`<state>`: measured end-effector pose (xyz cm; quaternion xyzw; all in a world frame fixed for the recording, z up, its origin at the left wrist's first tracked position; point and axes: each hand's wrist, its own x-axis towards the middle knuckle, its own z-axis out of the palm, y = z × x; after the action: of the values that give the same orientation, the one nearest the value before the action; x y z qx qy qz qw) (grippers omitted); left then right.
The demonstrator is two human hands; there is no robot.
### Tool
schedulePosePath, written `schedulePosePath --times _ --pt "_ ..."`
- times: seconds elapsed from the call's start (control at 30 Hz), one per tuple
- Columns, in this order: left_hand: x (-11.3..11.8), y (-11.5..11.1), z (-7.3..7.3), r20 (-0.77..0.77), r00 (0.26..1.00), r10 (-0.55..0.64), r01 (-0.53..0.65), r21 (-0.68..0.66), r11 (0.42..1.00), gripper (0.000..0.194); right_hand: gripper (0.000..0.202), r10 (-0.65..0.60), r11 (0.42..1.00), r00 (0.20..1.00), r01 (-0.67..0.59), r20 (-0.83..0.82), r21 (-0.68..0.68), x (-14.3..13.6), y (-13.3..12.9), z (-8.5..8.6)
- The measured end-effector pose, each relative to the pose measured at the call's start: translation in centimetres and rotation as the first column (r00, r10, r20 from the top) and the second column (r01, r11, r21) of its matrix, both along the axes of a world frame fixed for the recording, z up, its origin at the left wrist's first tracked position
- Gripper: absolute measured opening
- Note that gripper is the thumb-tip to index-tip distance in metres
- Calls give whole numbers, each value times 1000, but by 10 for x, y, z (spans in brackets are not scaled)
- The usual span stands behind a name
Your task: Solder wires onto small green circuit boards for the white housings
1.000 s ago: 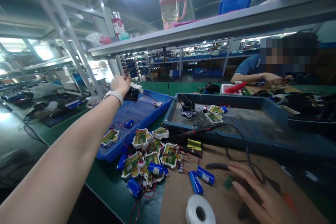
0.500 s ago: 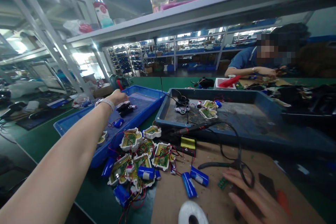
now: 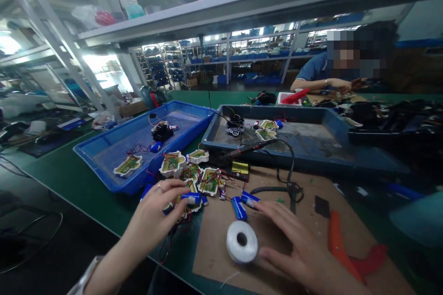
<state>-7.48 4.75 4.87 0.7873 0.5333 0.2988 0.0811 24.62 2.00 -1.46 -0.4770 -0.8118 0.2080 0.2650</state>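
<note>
At lower centre, the left hand [image 3: 155, 207] has fingers around 1 blue battery [image 3: 192, 199], grip unclear; the right hand [image 3: 300, 250], fingers spread, is beside a white spool [image 3: 234, 245].

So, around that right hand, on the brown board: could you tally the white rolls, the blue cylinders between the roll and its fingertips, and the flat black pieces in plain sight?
White roll: 1
Blue cylinders: 2
Flat black piece: 1
Total: 4
</note>
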Motion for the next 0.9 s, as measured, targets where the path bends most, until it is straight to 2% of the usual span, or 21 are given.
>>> schedulePosePath --times 0.07,0.13,0.27,0.47,0.57,0.73,0.9 --pt "13 -16 -19 -104 993 49 -45 44 998 21 80 95 995 995 -93 44 -38 -13 2 7" --pt "26 -20 -28 -190 972 136 -121 87 989 23 75 130 990 991 -129 20 -53 -25 6 15" --pt "49 -3 -23 -362 886 289 -263 122 957 24 40 45 999 986 -45 -160 1 -40 19 20" --pt "67 40 -13 -450 864 227 -220 68 973 20 33 -25 998 972 39 -235 56 -37 22 7" --pt "69 55 -12 -460 867 192 -214 5 977 8 30 -34 996 969 53 -244 72 -35 18 5" --pt "63 59 -10 -362 905 225 -252 -28 967 17 28 -24 995 972 47 -234 93 -33 15 7" --pt "52 61 -8 -241 951 192 -208 -41 977 19 27 -33 994 983 50 -181 94 -39 28 15"
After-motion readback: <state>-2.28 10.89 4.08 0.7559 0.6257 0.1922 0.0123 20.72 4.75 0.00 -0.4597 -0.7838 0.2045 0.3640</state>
